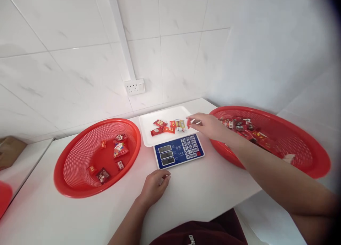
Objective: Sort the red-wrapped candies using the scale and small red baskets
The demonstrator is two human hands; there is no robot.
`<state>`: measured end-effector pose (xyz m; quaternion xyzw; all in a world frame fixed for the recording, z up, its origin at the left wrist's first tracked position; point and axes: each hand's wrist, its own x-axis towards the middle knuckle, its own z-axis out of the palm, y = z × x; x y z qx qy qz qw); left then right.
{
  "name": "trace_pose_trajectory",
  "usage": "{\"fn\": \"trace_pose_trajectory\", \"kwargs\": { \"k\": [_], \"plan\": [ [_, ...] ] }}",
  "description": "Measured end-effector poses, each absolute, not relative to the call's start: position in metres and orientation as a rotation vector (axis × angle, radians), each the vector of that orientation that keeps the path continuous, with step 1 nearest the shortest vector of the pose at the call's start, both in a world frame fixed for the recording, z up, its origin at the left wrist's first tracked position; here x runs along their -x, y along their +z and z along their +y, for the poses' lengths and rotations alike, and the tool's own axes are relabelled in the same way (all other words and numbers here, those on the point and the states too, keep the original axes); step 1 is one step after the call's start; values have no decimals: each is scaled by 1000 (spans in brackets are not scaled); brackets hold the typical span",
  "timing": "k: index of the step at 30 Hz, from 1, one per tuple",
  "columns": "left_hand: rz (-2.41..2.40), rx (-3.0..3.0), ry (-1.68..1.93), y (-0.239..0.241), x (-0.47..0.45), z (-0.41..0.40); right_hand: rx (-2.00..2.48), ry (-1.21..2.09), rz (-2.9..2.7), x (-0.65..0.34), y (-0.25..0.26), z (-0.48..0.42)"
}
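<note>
Between the fingertips of my right hand [204, 124] is a small red wrapped candy [188, 123], held at the right edge of the scale's white tray [147, 120]. Several wrapped candies [168, 129] lie in a loose group on that tray, most red and one yellow and silver. The blue panel of the digital scale [179, 151] faces me; its display digits are too faint to read. My left hand [156, 186] rests on the table in front of the scale, fingers loosely curled, with nothing seen in it.
On the right a large red basket [306, 152] contains many wrapped candies [245, 128], partly hidden by my right forearm. Another red basket [77, 163] stands on the left with several candies [120, 149] in it. A wall socket [135, 87] is behind, and a brown object [10, 151] lies far left.
</note>
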<state>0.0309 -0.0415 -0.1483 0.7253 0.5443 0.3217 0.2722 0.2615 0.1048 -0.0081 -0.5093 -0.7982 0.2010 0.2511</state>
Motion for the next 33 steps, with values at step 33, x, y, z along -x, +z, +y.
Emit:
{"fn": "trace_pose_trajectory", "kwargs": {
  "k": [33],
  "plan": [
    [2583, -2411, 1001, -89, 23, -56, 1137, 1165, -2199, -244, -168, -2]
  ]
}}
